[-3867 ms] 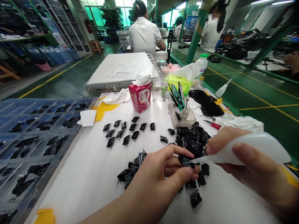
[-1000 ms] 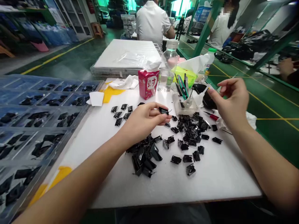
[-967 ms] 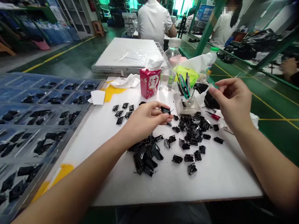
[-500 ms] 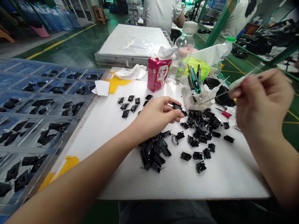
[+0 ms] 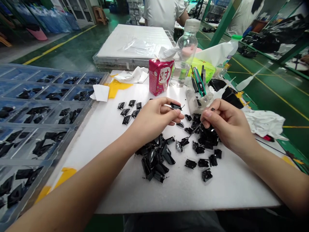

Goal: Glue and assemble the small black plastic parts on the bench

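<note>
A small glossy black plastic part [image 5: 175, 106] is pinched between the thumb and fingers of my left hand [image 5: 154, 119], above the white work surface. My right hand [image 5: 225, 125] is closed around a thin, straight metal tool [image 5: 195, 130], too slim to tell whether it is tweezers or a pick. Its tip points down and left, close to loose black parts. Under and beside my right hand lies a heap of small black parts [image 5: 209, 137]. A second pile, of longer black pieces [image 5: 156, 161], sits below my left wrist. Several parts [image 5: 125, 112] with clear film lie left of my left hand.
A compartmented plastic tray [image 5: 79, 120] with black parts runs along the left. Behind my hands stand a red carton [image 5: 159, 77], a clear bottle [image 5: 187, 43] and a holder [image 5: 194, 100] with cutters. A white cloth [image 5: 267, 124] lies right. A person [image 5: 164, 14] sits beyond.
My right hand has moved left and down with the thin tool, bringing its tip over the loose parts. My left hand still holds its black part. The view has shifted slightly.
</note>
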`<state>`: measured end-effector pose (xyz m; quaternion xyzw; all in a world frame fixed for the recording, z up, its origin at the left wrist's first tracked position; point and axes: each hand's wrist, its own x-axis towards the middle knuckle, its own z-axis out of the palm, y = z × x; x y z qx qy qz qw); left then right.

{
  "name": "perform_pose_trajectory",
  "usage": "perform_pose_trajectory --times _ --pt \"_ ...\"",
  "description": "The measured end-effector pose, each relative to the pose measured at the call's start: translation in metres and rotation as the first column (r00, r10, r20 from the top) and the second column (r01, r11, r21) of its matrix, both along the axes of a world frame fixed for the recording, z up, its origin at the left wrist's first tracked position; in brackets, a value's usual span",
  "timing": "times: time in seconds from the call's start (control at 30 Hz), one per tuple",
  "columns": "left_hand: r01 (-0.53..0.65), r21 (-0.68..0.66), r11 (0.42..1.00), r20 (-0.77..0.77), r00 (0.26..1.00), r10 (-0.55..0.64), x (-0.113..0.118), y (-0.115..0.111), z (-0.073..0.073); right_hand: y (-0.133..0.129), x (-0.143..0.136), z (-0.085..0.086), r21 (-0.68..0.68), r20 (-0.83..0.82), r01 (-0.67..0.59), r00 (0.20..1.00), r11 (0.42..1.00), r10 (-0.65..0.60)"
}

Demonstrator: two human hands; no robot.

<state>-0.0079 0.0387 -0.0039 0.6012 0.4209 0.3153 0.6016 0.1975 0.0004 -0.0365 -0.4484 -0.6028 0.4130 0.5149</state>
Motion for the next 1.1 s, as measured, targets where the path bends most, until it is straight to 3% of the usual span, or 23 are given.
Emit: perform_pose_trajectory --times 0.47,0.6,0.7,0.8,0.9,0.97,1.1 --pt "0.014 -0.019 1.0 -0.005 1.0 -0.014 0.0 0.0 0.0 0.002 0.005 0.002 0.037 0.073 0.058 0.996 0.998 -0.06" --pt "0.026 -0.025 0.999 0.007 1.0 -0.025 0.0 0.0 0.0 0.005 0.012 0.006 0.135 0.075 0.13 0.987 0.982 -0.141" --pt "0.03 -0.026 0.999 0.018 0.999 -0.03 -0.001 0.001 -0.001 0.01 0.021 0.015 0.329 0.027 0.273 0.954 0.904 -0.298" --pt "0.04 -0.031 0.999 0.016 0.999 -0.04 -0.002 0.002 -0.001 0.013 0.028 0.026 0.523 -0.057 0.412 0.891 0.746 -0.451" --pt "0.054 -0.036 0.998 -0.014 0.998 -0.054 -0.002 0.002 0.0 0.016 0.032 0.031 0.601 -0.034 0.449 0.841 0.661 -0.54" --pt "0.061 -0.037 0.997 -0.031 0.998 -0.062 -0.002 0.001 0.001 0.02 0.035 0.03 0.61 0.047 0.429 0.82 0.666 -0.57" --pt "0.063 -0.039 0.997 -0.033 0.997 -0.064 -0.001 0.0 0.003 0.027 0.038 0.022 0.518 0.284 0.298 0.824 0.802 -0.49"
